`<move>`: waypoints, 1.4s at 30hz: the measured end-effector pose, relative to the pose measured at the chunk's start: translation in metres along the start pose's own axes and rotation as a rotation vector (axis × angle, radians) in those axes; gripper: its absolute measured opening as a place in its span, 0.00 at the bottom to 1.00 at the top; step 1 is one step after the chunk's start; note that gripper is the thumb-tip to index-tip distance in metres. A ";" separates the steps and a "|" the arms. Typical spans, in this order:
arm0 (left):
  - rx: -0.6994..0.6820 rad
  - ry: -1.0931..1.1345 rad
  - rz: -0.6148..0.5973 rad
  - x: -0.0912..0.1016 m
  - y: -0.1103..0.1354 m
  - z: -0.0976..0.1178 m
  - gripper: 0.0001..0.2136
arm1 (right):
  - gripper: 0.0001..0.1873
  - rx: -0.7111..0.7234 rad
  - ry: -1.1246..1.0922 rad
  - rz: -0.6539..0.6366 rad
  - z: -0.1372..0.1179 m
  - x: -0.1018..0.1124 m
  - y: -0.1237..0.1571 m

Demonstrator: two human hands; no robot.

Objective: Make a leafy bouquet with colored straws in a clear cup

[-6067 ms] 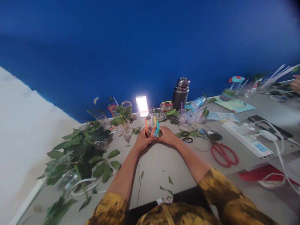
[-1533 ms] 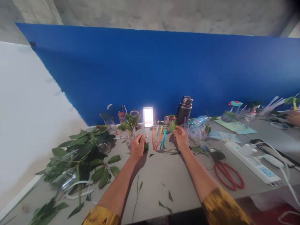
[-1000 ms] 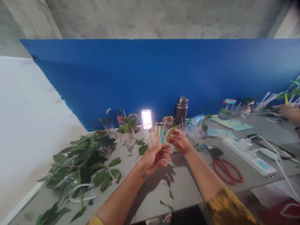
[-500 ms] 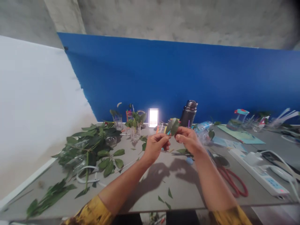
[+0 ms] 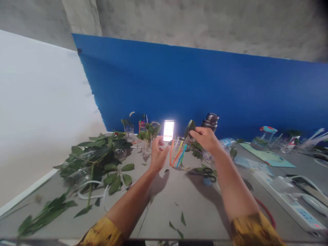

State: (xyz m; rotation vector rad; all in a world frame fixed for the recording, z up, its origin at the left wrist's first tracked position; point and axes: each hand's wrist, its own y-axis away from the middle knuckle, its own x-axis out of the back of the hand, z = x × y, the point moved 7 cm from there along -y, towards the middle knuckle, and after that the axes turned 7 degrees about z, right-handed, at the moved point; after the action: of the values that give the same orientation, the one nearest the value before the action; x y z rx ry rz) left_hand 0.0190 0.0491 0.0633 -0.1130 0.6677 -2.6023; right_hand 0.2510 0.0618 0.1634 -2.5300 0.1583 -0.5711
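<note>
Mid-frame: right hand [image 5: 206, 139] pinches leaf [image 5: 190, 128]; left hand [image 5: 158, 156], fingers apart; likely leaf-handling step, next calling for steady pinch

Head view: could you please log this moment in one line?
right hand: pinching green oval leaf | left hand: open, beside thin multicoloured straws

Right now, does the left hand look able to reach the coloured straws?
Probably yes: the left hand looks open, close beside the coloured straws, and nothing visible stands between. The leaf in the right hand is higher up, toward their other side.
</note>
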 end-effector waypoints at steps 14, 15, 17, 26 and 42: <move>0.097 -0.062 -0.332 -0.024 0.025 -0.054 0.49 | 0.19 -0.021 0.131 0.103 0.045 -0.023 -0.024; 0.103 -0.056 -0.337 -0.024 0.026 -0.055 0.49 | 0.19 -0.033 0.126 0.098 0.048 -0.025 -0.024; 0.120 -0.053 -0.348 -0.025 0.027 -0.058 0.50 | 0.18 -0.050 0.124 0.097 0.052 -0.026 -0.024; 0.166 -0.030 -0.380 -0.026 0.031 -0.054 0.49 | 0.20 -0.061 0.096 0.120 0.058 -0.021 -0.025; 0.194 -0.065 -0.379 -0.027 0.032 -0.057 0.49 | 0.20 -0.120 0.048 0.125 0.069 -0.024 -0.026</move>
State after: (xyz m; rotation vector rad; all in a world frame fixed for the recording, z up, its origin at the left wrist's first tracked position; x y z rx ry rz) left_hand 0.0451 0.0612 -0.0012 -0.2872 0.3973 -2.9942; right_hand 0.2590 0.1220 0.1150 -2.6001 0.3756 -0.5886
